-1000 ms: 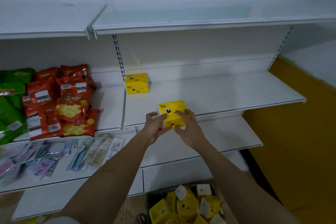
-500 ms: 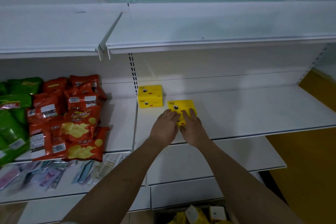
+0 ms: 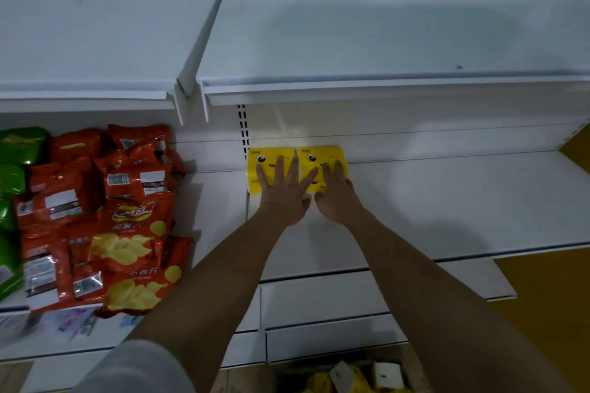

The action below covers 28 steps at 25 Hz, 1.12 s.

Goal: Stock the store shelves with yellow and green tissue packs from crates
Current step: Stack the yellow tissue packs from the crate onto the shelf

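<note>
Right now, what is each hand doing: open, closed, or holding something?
Left hand: open, straight fingers pressing on the left yellow tissue pack.
Right hand: open, straight fingers pressing on the right yellow tissue pack.

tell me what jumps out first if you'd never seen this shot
Two bright yellow tissue packs, the left pack and the right pack, sit side by side at the back of a white shelf, with the left hand and right hand laid flat on them. To the left, a heap of red chip bags fills the neighbouring shelf.
</note>
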Tool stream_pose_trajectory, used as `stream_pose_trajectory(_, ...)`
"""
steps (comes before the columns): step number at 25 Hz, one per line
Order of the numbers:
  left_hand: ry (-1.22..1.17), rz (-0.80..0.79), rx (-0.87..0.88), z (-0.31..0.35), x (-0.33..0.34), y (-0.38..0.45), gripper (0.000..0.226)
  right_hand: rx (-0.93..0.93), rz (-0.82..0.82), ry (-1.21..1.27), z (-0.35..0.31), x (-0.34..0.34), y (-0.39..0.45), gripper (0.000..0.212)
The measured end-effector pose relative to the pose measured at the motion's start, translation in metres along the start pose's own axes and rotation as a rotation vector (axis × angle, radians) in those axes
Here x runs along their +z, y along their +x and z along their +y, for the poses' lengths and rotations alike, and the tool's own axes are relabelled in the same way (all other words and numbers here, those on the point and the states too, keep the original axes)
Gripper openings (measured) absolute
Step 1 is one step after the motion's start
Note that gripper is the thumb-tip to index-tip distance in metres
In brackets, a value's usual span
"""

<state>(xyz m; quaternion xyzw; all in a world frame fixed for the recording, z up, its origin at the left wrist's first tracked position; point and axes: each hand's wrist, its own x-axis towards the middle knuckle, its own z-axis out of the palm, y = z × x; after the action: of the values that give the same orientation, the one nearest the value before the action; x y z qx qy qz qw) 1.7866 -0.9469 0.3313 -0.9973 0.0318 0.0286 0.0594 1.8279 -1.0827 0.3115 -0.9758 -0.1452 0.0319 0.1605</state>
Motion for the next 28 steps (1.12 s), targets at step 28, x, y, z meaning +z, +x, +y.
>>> stream_pose_trajectory(28, -0.864, -1.003, -0.308, 0.158, 0.292, -0.270, 0.042, 0.590, -0.299, 0.609, 0.135, 0.233, -0.355, 0.017)
